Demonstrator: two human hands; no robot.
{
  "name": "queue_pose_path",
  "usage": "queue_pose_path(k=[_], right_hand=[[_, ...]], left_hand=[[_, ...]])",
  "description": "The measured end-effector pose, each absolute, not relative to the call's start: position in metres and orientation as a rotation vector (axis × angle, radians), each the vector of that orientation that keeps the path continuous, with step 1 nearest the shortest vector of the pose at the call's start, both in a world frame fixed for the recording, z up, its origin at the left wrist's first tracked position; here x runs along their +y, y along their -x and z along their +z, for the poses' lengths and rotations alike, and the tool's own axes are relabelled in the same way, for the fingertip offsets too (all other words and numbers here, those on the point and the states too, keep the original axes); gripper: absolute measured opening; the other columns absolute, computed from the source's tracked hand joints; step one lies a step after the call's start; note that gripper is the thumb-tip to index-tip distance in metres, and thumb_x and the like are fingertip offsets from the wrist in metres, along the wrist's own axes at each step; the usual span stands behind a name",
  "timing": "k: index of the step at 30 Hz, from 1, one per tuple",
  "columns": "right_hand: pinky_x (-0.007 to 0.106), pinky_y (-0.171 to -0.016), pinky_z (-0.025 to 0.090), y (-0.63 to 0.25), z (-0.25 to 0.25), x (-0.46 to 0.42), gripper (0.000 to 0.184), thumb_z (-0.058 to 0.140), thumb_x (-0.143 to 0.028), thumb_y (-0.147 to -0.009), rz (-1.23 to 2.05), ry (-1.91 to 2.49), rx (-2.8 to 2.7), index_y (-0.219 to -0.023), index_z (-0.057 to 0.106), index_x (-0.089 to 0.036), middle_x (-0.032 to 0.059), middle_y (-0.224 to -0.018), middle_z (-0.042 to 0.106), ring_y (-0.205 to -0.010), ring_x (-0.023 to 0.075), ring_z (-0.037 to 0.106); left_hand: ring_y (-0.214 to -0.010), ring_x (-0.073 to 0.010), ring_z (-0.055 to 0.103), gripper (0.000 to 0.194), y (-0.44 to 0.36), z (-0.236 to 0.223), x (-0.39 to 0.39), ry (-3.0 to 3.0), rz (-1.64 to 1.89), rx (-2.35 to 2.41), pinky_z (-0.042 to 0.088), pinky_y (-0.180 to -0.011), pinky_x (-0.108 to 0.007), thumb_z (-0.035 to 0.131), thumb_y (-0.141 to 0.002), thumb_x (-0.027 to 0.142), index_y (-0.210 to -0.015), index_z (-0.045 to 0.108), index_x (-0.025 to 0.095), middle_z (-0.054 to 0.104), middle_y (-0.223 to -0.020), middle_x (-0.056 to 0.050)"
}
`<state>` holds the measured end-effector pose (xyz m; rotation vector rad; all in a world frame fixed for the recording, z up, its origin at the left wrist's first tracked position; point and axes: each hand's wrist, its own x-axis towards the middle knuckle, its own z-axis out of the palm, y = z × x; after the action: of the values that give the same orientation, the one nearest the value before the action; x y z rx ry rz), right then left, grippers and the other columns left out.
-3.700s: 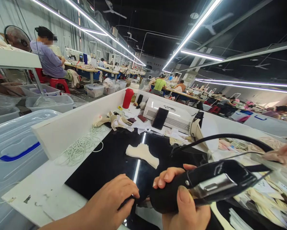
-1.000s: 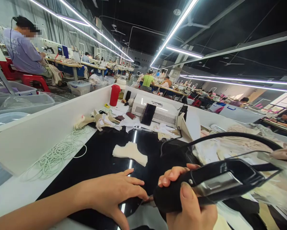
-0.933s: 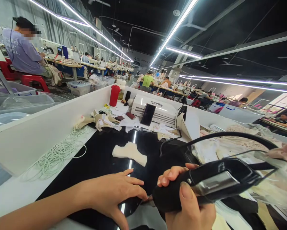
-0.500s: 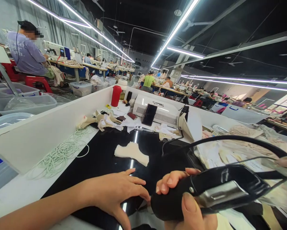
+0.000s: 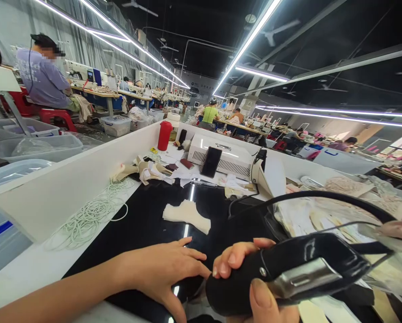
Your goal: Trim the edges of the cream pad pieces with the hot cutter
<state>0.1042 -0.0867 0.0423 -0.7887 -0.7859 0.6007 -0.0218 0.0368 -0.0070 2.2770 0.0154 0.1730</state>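
Observation:
My right hand (image 5: 254,282) is wrapped round a black handheld tool (image 5: 308,264) with a rounded end and a silver metal lever. I cannot make out the tool's exact kind. My left hand (image 5: 167,269) is over the black tabletop (image 5: 120,251), fingers apart and holding nothing. Its index fingertip is at the tool's rounded end; whether it touches is unclear. Beyond the hands lies a small cream fabric stack (image 5: 186,216), narrower at its middle. A dark curved cable (image 5: 335,194) arches over the tool.
Pale green cord (image 5: 89,220) lies tangled on the left. At the back stand a red bottle (image 5: 165,135), a phone (image 5: 211,162) and a white vented machine (image 5: 221,154). Bagged fabric (image 5: 308,217) is piled on the right. A low white wall (image 5: 69,193) borders the table.
The view has shifted slightly. The tool and my right hand have moved a little left in the picture; my left hand keeps its spread pose. The fabric stack stays in place.

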Motion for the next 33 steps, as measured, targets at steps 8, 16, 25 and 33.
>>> queue_pose_path(k=[8, 16, 25, 33], right_hand=[[0.03, -0.06, 0.055, -0.145, 0.05, -0.088, 0.035, 0.08, -0.042, -0.086, 0.477, 0.834, -0.779, -0.113, 0.061, -0.029, -0.0047, -0.078, 0.064, -0.065, 0.014, 0.059], [0.03, -0.06, 0.055, -0.155, 0.047, -0.09, 0.037, 0.082, -0.043, -0.083, 0.415, 0.906, -0.715, -0.11, 0.062, -0.028, -0.004, -0.078, 0.063, -0.065, 0.0137, 0.059], [0.033, -0.063, 0.054, -0.143, 0.039, -0.087, 0.033, 0.075, -0.043, -0.09, 0.408, 0.881, -0.792, -0.116, 0.059, -0.031, -0.0036, -0.082, 0.062, -0.066, 0.0151, 0.06], [0.032, -0.067, 0.051, -0.13, 0.037, -0.089, 0.035, 0.075, -0.044, -0.091, 0.46, 0.898, -0.746, -0.118, 0.058, -0.032, -0.0053, -0.084, 0.062, -0.069, 0.0139, 0.06]], left_hand=[[-0.15, -0.0359, 0.043, 0.014, 0.032, 0.005, 0.039, -2.427, 0.232, 0.037, 0.019, -0.125, -0.065, 0.084, -0.089, 0.034, -0.099, 0.077, 0.027, 0.056, -0.156, -0.006], [-0.152, -0.0302, 0.04, 0.029, 0.044, 0.008, 0.052, -2.813, 0.392, 0.202, 0.021, -0.128, -0.056, 0.058, -0.098, 0.0, -0.103, 0.074, 0.024, 0.053, -0.158, -0.005], [-0.118, -0.0271, 0.062, 0.049, 0.025, 0.012, 0.009, -2.474, 0.276, 0.402, 0.054, -0.104, -0.038, 0.09, -0.082, 0.029, -0.127, 0.07, 0.022, 0.068, -0.127, -0.007], [-0.131, -0.0356, 0.053, 0.066, 0.023, 0.014, -0.001, -2.435, 0.006, 0.371, 0.05, -0.109, -0.049, 0.084, -0.079, 0.035, -0.14, 0.062, 0.02, 0.057, -0.147, -0.013]])
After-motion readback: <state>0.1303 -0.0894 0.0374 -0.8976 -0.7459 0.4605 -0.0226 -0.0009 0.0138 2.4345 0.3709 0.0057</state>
